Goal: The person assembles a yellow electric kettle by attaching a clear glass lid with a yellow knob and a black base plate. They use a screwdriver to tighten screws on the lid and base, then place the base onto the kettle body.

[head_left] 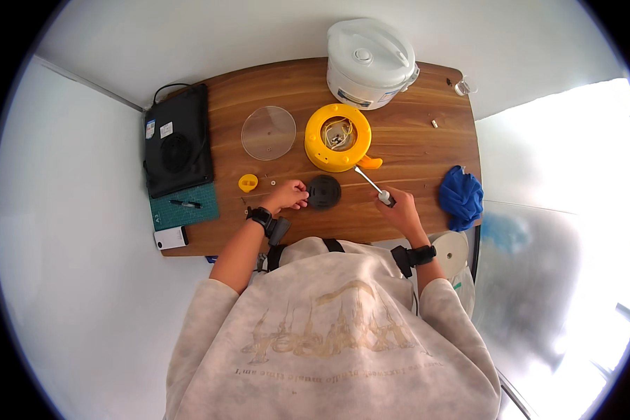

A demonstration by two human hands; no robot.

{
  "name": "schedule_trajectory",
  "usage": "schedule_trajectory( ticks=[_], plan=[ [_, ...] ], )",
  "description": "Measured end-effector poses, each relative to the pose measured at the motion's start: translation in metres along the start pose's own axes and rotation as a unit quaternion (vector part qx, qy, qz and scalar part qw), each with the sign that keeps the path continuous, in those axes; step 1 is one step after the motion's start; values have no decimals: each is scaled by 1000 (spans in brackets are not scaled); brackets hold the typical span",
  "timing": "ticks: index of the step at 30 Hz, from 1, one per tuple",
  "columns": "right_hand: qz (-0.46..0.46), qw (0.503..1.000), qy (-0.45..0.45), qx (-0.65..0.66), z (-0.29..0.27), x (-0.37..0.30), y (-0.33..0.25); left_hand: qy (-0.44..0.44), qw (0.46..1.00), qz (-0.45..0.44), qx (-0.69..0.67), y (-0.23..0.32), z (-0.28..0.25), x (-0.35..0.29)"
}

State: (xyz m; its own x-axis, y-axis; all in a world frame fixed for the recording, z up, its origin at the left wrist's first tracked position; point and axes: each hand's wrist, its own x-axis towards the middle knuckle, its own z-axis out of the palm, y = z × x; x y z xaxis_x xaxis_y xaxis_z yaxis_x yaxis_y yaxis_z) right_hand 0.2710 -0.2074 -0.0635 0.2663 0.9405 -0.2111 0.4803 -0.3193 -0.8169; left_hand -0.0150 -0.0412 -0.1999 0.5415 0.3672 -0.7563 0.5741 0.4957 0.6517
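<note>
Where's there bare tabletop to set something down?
Bare wood: at the back between the black appliance and white cooker, behind the clear disc; and, dotted with tiny bits, between the yellow ring and blue cloth. Crowded: around the left hand, by the yellow knob and black disc.

Left of the left hand (pixel 288 197): black flat appliance (pixel 186 120), green mat (pixel 206 198) bearing a pen (pixel 187 204). Right of the right hand (pixel 401 212): blue cloth (pixel 460 197). Beyond both: white rice cooker (pixel 369 64).
</note>
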Motion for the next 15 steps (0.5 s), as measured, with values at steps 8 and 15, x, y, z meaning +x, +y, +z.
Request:
schedule_trajectory(
  ticks=[8, 15],
  plan=[
    [59, 996, 56, 45, -3, -18, 16, -17, 999, -9, -29, 5, 15, 3],
    [57, 997, 6, 44, 8, -13, 17, 101, 995, 5, 4, -1, -39, -71]
  ],
)
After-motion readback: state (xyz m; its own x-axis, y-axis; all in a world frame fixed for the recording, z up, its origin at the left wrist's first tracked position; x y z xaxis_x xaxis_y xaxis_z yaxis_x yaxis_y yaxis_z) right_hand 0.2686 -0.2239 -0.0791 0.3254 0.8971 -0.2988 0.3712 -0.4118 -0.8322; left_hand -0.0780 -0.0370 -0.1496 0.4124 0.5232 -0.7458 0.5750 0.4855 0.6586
